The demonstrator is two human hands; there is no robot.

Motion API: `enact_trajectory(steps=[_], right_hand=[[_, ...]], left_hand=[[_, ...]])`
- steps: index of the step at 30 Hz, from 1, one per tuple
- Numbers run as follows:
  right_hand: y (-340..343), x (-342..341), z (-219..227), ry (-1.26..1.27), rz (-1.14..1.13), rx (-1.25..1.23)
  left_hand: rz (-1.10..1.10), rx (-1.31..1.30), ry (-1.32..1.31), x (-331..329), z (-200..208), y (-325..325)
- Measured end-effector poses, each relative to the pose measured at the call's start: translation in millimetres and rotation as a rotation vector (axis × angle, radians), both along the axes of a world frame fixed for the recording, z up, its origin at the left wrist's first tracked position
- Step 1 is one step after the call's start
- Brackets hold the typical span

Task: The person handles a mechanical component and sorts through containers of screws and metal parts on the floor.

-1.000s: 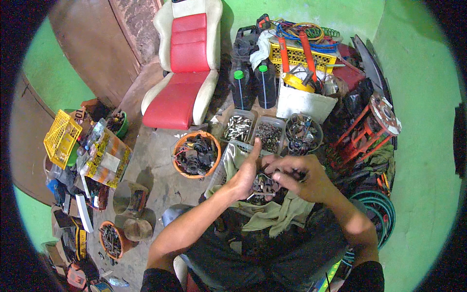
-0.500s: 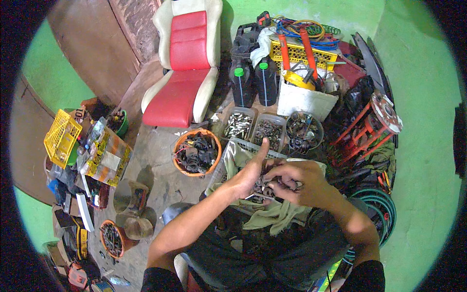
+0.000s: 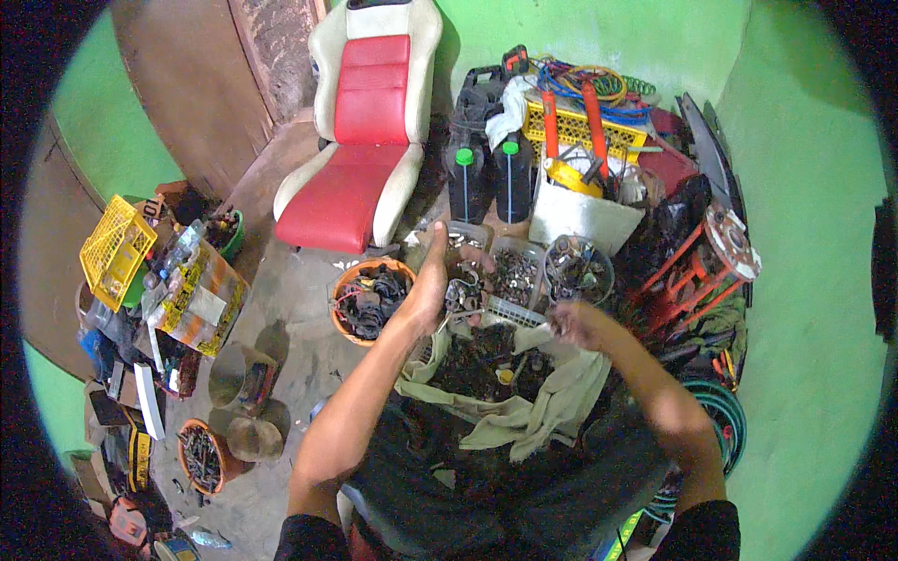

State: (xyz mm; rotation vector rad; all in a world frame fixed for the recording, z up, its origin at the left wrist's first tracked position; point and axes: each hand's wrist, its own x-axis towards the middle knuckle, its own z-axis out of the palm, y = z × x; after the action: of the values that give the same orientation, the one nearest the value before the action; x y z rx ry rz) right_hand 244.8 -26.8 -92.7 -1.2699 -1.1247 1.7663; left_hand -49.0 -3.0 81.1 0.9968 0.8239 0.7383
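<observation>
My left hand (image 3: 430,285) is cupped around a small heap of metal parts (image 3: 460,295), thumb pointing up, above the far left of a cloth-lined basket. My right hand (image 3: 582,327) is by the basket's far right corner, just below a round tub (image 3: 578,271) of mixed parts. Motion smears its fingers, so I cannot see whether it holds anything. A pale green cloth (image 3: 571,397) hangs over the basket's near side. Dark small scrap (image 3: 486,365) lies inside it. Beyond stand a clear tub (image 3: 519,271) of small dark hardware and another clear tub (image 3: 468,230), largely hidden by my left hand.
An orange bucket (image 3: 351,327) of dark parts stands left of the basket. A smaller orange pot (image 3: 210,458) sits lower left. Behind are a red and white car seat (image 3: 346,187) and black jugs (image 3: 465,192). A red metal stand (image 3: 692,266) and coiled green hose (image 3: 725,421) lie right.
My hands have parted. The left moved left and away from me, carrying metal parts out over the basket's far edge; the right moved slightly farther away. The scrap inside the basket is now exposed.
</observation>
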Motion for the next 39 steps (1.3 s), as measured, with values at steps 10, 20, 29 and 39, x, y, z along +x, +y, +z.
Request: enact_trajectory(steps=[10, 20, 29, 39], right_hand=[[41.4, -7.2, -101.0, 0.136, -0.182, -0.477], [73.8, -54.5, 72.3, -0.643, -0.398, 0.360], [-42.8, -116.4, 166.0, -0.581, -0.187, 1.008], [-55.7, -98.3, 165.6, -0.716, -0.211, 1.017]], left_hand=[[0.028, -0.009, -0.120, -3.5, 7.2, 2.1], [0.042, -0.107, -0.387, -0.3, -13.0, 5.4], [0.190, -0.247, -0.406, 16.7, -31.7, -6.3], [0.105, -0.252, -0.362, 34.3, -17.0, -32.1]])
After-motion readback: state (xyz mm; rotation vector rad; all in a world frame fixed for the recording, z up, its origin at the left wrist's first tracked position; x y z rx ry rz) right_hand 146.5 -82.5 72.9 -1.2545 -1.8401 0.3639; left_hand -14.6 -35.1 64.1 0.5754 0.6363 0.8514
